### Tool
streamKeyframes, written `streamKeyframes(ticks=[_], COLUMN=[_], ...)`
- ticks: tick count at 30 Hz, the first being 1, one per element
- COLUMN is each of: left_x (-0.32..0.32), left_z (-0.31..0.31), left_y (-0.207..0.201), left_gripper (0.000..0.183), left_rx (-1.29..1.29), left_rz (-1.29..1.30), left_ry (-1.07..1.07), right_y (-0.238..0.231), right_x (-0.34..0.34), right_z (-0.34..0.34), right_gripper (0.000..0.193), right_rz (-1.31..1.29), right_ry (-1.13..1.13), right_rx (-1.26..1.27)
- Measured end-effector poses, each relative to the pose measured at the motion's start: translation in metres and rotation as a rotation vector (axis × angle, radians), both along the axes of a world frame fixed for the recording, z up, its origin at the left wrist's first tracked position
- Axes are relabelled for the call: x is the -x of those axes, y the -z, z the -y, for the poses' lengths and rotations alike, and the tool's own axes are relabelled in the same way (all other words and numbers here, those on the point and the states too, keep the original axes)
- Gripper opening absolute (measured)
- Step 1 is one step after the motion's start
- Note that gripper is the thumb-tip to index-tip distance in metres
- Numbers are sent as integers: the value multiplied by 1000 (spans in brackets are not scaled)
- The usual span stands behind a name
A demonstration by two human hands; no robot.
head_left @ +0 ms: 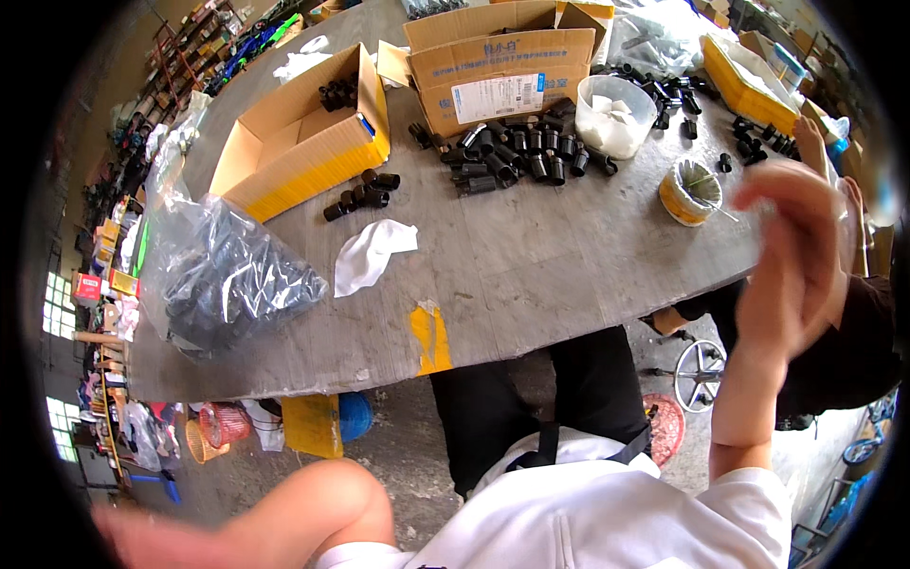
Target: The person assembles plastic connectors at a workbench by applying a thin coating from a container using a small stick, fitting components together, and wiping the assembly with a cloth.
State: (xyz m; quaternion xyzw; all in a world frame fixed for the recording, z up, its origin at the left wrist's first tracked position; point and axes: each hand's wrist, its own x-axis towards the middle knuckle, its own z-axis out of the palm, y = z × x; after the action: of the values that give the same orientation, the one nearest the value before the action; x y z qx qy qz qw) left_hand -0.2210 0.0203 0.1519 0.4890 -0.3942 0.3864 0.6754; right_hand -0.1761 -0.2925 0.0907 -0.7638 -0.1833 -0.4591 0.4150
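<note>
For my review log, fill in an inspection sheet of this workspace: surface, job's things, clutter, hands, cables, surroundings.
Surface: grey tabletop, marked, torn yellow tape at the near edge.
Job's things: black tubular fittings piled before a printed cardboard box, more beside and inside an open yellow-sided carton; yellow-banded pot holding thin sticks.
Clutter: white cloth or paper, clear plastic bag with dark contents, translucent tub of white pieces.
Hands: left hand blurred, off the table, lower left; right hand blurred, raised, near the pot in view; nothing seen held.
Cables: nothing seen.
Surroundings: co-worker at right; pink basket at left, below table height.
</note>
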Motion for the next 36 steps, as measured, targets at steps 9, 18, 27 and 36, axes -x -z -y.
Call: streamKeyframes(ticks=[9,18,27,36], left_x=[-167,-211,-210,-189], left_z=[48,70,76,89], left_y=[133,195,199,194], left_gripper=[28,29,28,26], left_rx=[-907,-1143,-1100,-853], left_rz=[-457,-394,-437,-707], left_ry=[-469,-637,-482,-88], right_y=[58,78,96,77], right_x=[-83,-116,-63,-14], right_z=[-31,-30,20,98], right_gripper=[18,14,33,26], right_rz=[-261,-198,-28,-618], right_ry=[-65,32,290,749], right_rx=[218,424,524,296])
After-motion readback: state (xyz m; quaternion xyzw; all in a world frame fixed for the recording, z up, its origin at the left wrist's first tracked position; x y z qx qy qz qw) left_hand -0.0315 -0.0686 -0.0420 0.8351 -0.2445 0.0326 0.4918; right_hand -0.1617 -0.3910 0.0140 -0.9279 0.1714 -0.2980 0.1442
